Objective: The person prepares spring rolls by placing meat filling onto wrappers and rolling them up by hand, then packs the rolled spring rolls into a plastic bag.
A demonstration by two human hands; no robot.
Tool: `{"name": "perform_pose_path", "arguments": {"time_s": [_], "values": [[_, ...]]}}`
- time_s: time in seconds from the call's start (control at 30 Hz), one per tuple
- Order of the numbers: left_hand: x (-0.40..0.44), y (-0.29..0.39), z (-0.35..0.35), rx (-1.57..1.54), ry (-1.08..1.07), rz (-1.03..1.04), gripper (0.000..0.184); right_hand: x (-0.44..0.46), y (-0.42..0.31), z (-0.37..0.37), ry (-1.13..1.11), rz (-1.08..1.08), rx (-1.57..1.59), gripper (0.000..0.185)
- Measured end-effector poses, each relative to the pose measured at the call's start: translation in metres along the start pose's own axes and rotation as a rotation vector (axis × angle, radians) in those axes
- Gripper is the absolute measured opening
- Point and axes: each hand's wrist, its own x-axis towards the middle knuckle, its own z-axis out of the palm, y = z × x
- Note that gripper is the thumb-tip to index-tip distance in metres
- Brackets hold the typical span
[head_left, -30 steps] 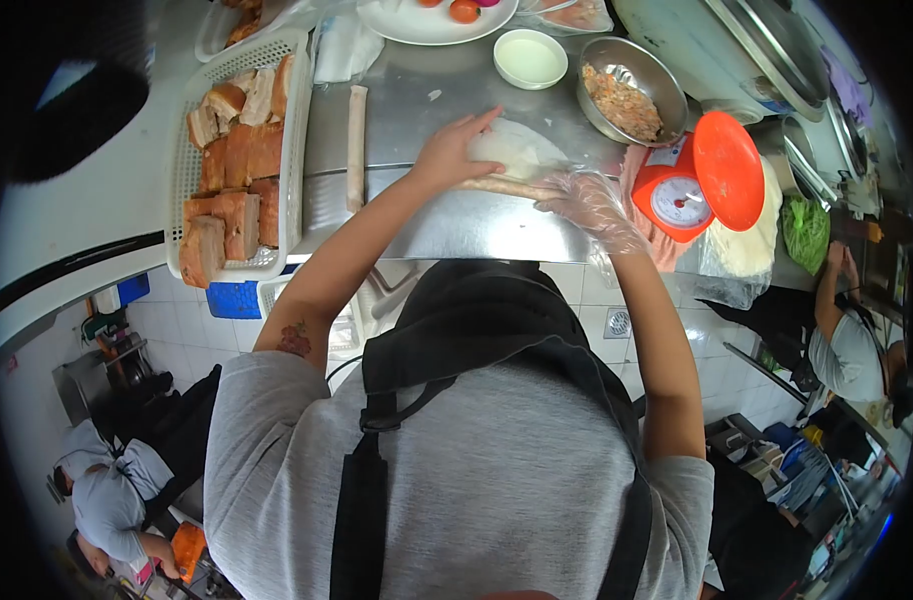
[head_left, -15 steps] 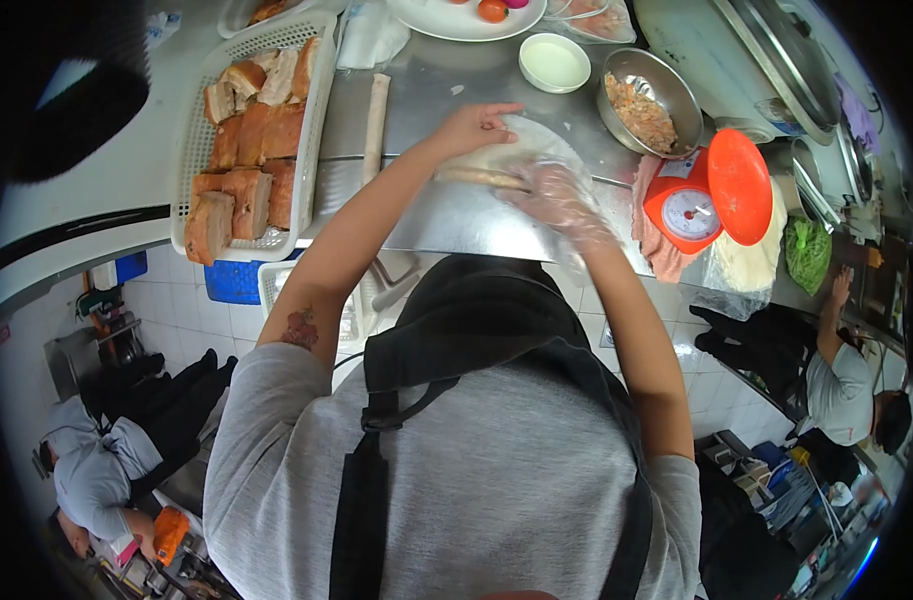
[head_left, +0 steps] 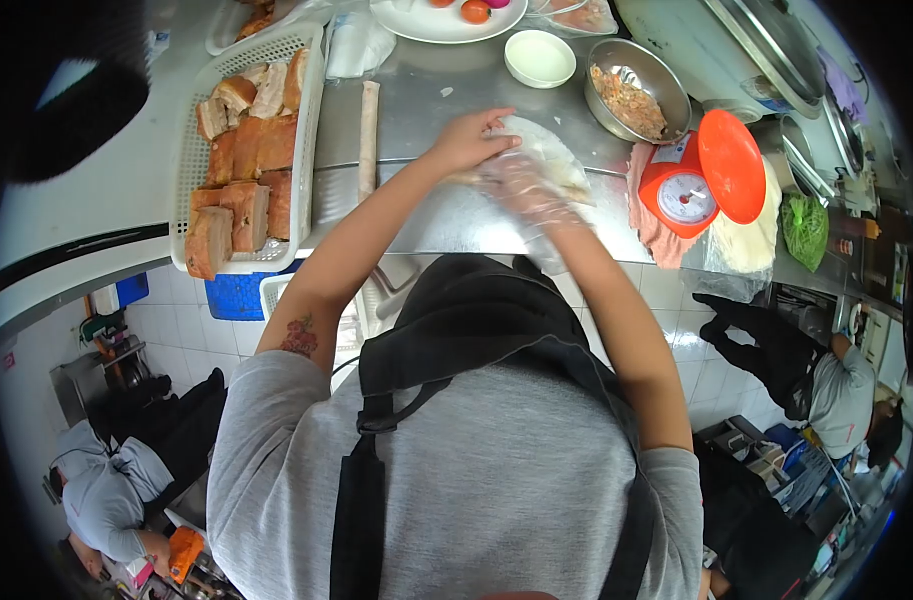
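A round, pale, thin sheet [head_left: 549, 145], which looks like a wrapper, lies on the steel counter in front of me. My bare left hand [head_left: 474, 140] rests at the sheet's left edge, fingers and thumb apart. Over the sheet's near side is my right hand [head_left: 520, 190], in a clear plastic glove and smeared by motion. It hides what lies beneath it, and its fingers do not show clearly. To the left of my forearm lies a pale wooden rolling pin [head_left: 369, 140].
A white basket [head_left: 305, 170] of roasted pork slabs stands left. Behind are a white bowl [head_left: 540, 58] and a plate [head_left: 447, 28] with small tomatoes. A steel bowl [head_left: 677, 100] of chopped filling and a red scale [head_left: 667, 185] stand right. Co-workers are at both sides.
My right hand has moved left and toward my left hand, covering the pale roll that showed in it before. My left hand has stayed nearly in place. The view has shifted slightly.
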Motion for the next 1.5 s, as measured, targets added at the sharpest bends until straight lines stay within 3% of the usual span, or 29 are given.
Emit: {"name": "perform_pose_path", "arguments": {"time_s": [0.07, 0.17, 0.37, 0.5, 0.6, 0.7, 0.8, 0.9, 1.0, 1.2, 1.3, 1.5], "values": [[-0.008, -0.003, 0.003, 0.044, 0.027, 0.133, 0.080, 0.000, 0.016, -0.046, -0.350, 0.192, 0.062, 0.035], [-0.017, -0.001, 0.003, 0.141, 0.032, 0.250, 0.089, -0.001, 0.022, -0.085, -0.520, 0.236, -0.022, 0.041], [-0.017, -0.002, 0.000, 0.129, 0.013, 0.254, 0.094, -0.006, 0.024, -0.097, -0.609, 0.377, -0.132, 0.050], [-0.019, 0.001, 0.000, 0.124, 0.023, 0.253, 0.086, -0.020, 0.037, -0.100, -0.551, 0.360, -0.141, 0.051], [-0.014, -0.004, 0.000, -0.164, -0.011, 0.152, 0.071, -0.026, 0.036, -0.112, -0.572, 0.443, -0.134, 0.050], [-0.014, -0.004, -0.006, -0.195, 0.016, -0.044, 0.057, -0.032, 0.039, -0.117, -0.567, 0.477, -0.093, 0.047], [-0.022, -0.005, -0.007, 0.425, 0.402, 0.510, 0.043, -0.036, 0.041, -0.120, -0.551, 0.484, -0.113, 0.045], [-0.060, 0.025, -0.002, 0.339, 0.061, 0.407, 0.033, -0.040, 0.042, -0.116, -0.547, 0.446, -0.152, 0.044], [-0.077, 0.025, 0.004, 0.445, 0.068, 0.328, 0.034, -0.037, 0.044, -0.119, -0.569, 0.432, -0.104, 0.044], [-0.066, 0.013, -0.019, 0.210, -0.143, 0.172, 0.041, -0.035, 0.063, -0.130, -0.642, 0.464, 0.040, 0.049], [-0.063, 0.010, -0.029, -0.002, -0.162, -0.040, 0.037, -0.042, 0.083, -0.128, -0.602, 0.479, 0.083, 0.047], [-0.067, 0.006, -0.034, 0.247, -0.037, 0.143, 0.029, -0.049, 0.087, -0.131, -0.427, 0.385, 0.044, 0.037]]}}
